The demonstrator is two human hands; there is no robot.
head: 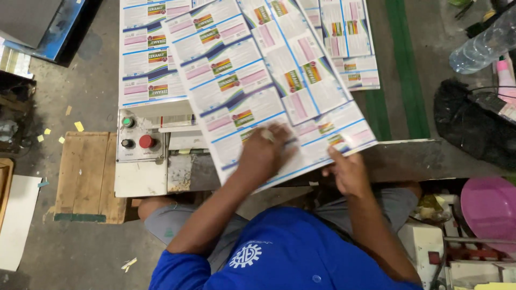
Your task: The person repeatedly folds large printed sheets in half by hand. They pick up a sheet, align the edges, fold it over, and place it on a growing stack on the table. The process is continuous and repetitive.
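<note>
The left hand (264, 153) lies flat, fingers spread, pressing down on the near edge of a glossy printed label sheet (258, 102) and grasping nothing. The right hand (348, 173) pinches the near right corner of the same fan of sheets, thumb on top and the other fingers curled beneath the edge. The sheets are thin, stiff-looking rectangles printed with repeating white, blue and pink panels, and they overlap at skewed angles beyond both hands.

Further beyond the hands, another stack of label sheets (349, 43) lies squarer on the dull grey machine table (398, 156), whose surface carries a green stripe (406, 64). Left of the left hand sits a scuffed off-white control panel (140, 140) with a round green button, a black knob and a red button. Further left, a worn wooden pallet (86, 174) rests on the stained concrete floor (80, 252).

Well right of the right hand are a crumpled black bag (467, 121), a clear plastic bottle (481, 48) lying tilted, and a smooth pink plastic basin (492, 207). Nearest the camera, the person's blue shirt (290, 258) shows a white gear-shaped emblem.
</note>
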